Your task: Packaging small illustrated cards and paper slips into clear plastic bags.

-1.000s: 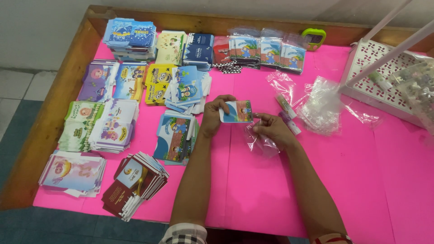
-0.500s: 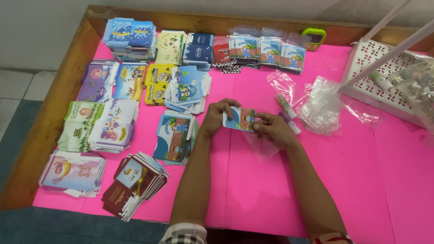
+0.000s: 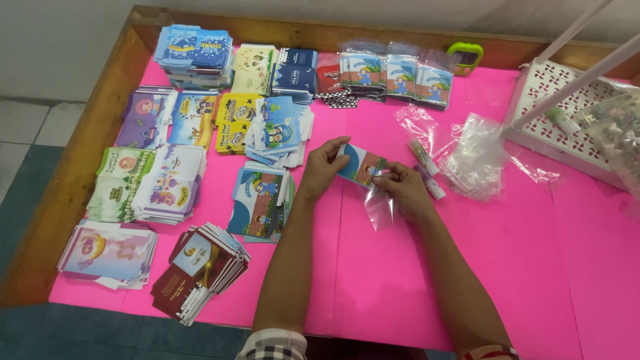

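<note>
Holding a small blue card over the middle of the pink worktop.
Left hand fingers are pinching the card; right hand fingers are gripping its right edge and a clear sleeve. The limp sleeve could be folding shut, catching a corner and creasing the card. Card stacks are lying left.

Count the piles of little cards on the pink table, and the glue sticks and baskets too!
Card piles lying bare: 11
Card packs in clear sleeves: 3
Glue sticks by the right hand: 2
White basket: 1
Card held in both hands: 1
Total: 18
</note>
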